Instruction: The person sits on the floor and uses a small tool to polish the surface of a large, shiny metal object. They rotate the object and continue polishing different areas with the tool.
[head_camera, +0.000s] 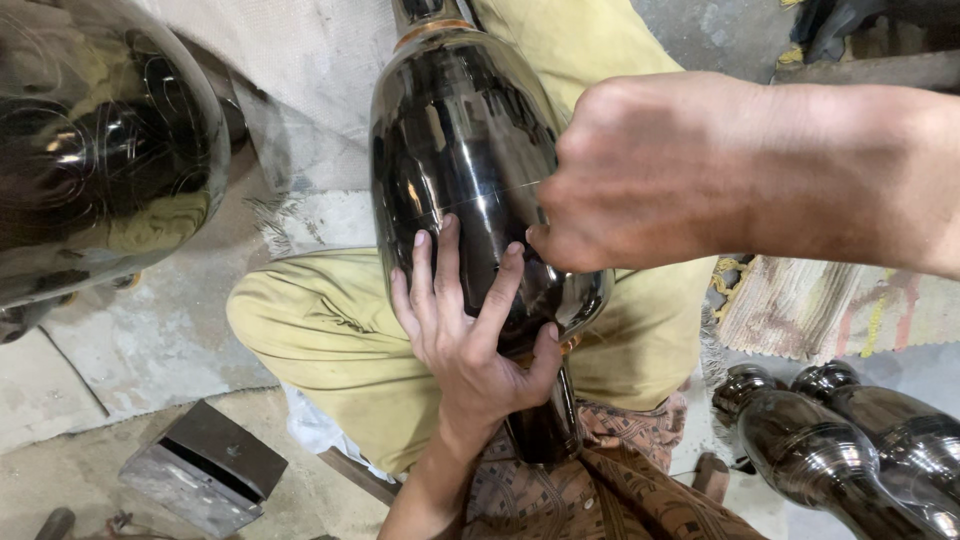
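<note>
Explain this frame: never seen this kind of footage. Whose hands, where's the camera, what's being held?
One picture, taken by a camera worn on a person's head, looking down at their own lap and hands; no machine is involved. A dark polished metal vase lies across their yellow-trousered legs. The left hand spreads flat on the vase body, steadying it. The right hand is closed in a fist against the vase's side; whether it holds a tool is hidden. Around them: another shiny vessel at upper left, two similar vases on the floor at lower right, and a small metal block at lower left.
</note>
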